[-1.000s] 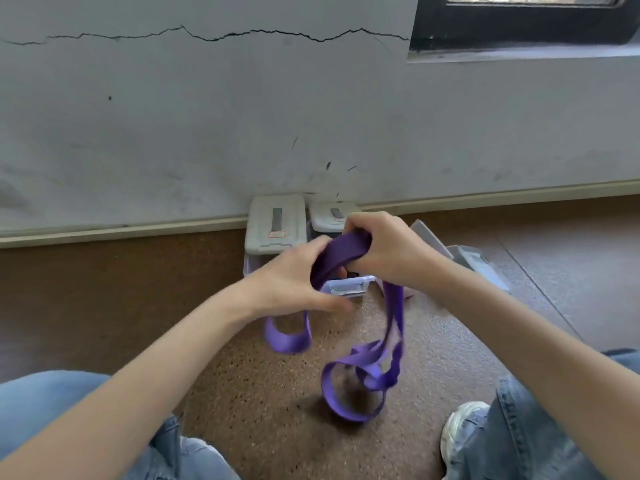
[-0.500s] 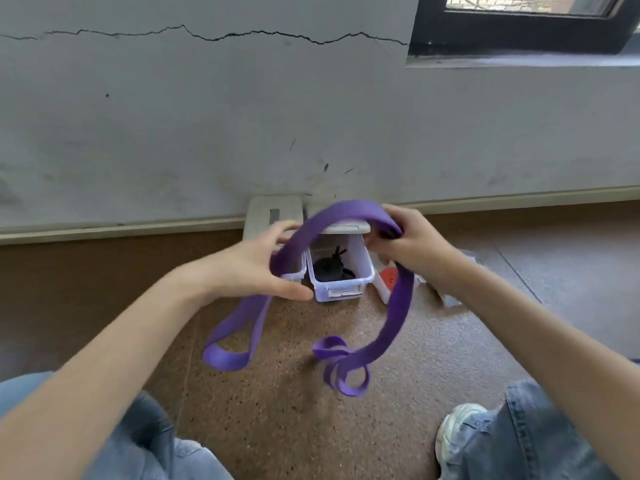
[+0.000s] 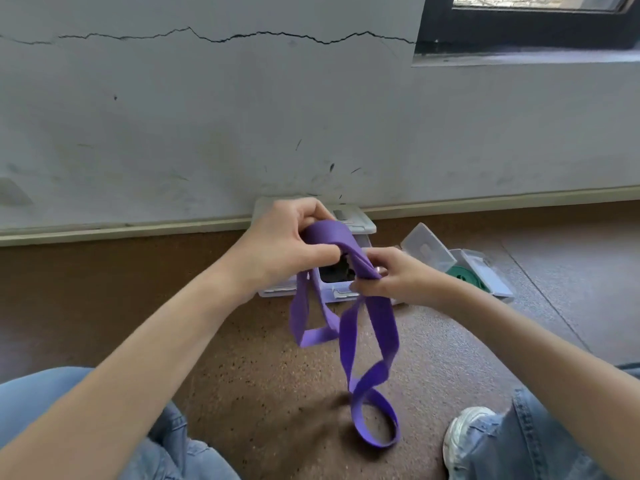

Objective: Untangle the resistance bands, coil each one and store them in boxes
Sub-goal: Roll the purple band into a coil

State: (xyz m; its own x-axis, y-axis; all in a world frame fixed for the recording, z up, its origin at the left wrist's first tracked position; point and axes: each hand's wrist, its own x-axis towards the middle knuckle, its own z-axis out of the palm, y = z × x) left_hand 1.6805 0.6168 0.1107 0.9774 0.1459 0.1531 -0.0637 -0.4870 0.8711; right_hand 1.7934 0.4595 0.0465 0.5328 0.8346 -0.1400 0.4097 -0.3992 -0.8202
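A purple resistance band (image 3: pixel 349 344) hangs in the air between both hands, with twisted loops dangling down to the floor. My left hand (image 3: pixel 284 244) grips its upper fold, fingers curled round it. Just right and lower, my right hand (image 3: pixel 391 275) pinches the band. Behind the hands stands an open clear box (image 3: pixel 337 294) with a black band (image 3: pixel 337 270) inside. To the right lies another open box (image 3: pixel 485 275) holding a green coiled band (image 3: pixel 465 275).
A closed lid (image 3: pixel 356 221) shows behind my left hand against the grey wall. My jeans-clad knees and a white shoe (image 3: pixel 465 434) frame the brown speckled floor (image 3: pixel 277 393) in front of me.
My hands have come closer together, folding the wide arc of band into a short span. The dangling loops have swung towards the middle and hang longer.
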